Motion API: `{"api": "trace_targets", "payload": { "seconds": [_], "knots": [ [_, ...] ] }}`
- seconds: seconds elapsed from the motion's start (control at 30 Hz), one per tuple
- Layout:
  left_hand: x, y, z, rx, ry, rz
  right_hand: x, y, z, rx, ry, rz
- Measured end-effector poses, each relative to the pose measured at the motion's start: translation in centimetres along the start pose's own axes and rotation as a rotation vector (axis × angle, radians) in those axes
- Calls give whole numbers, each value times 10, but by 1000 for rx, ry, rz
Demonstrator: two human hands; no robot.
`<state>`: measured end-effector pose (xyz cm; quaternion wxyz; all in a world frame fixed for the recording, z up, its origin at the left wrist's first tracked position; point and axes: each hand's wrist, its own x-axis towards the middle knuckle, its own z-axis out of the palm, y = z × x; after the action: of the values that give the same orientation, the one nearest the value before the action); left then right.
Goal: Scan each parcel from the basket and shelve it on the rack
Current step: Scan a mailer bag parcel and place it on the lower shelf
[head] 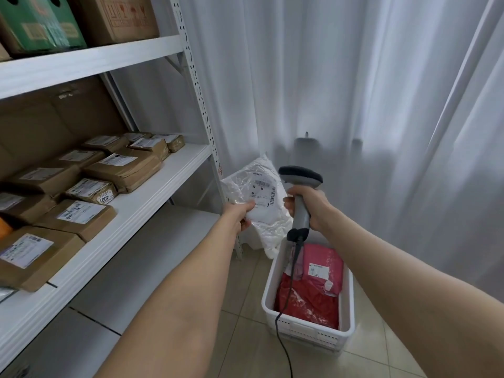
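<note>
My left hand [240, 214] grips a white plastic parcel [253, 186] by its lower left edge, label side facing me, held up above the floor. My right hand [308, 207] is closed around the handle of a grey barcode scanner [300, 178], whose dark head sits just right of the parcel's label. The scanner's black cable hangs down past the white basket [346, 323] on the floor. Inside the basket lie a pink parcel [324, 268] with a white label and a red parcel [305, 301].
A white metal rack [152, 197] stands on the left; its middle shelf holds several brown labelled boxes [81, 214], with a bare strip along the front edge. Cardboard and green boxes fill the top shelf. White curtains hang behind. The floor is tiled.
</note>
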<state>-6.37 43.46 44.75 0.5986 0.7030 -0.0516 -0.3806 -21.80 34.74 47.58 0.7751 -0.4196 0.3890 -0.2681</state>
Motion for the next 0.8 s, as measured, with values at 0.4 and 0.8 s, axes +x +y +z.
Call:
{"api": "trace_targets", "payload": {
  "seconds": [0.4,0.8],
  "knots": [
    [0,2,4,19,69,-19,-10,1,24,-224,-29,15],
    [8,6,-2,27,69,-37,-17,-19,27,-343,-64,-5]
  ]
}}
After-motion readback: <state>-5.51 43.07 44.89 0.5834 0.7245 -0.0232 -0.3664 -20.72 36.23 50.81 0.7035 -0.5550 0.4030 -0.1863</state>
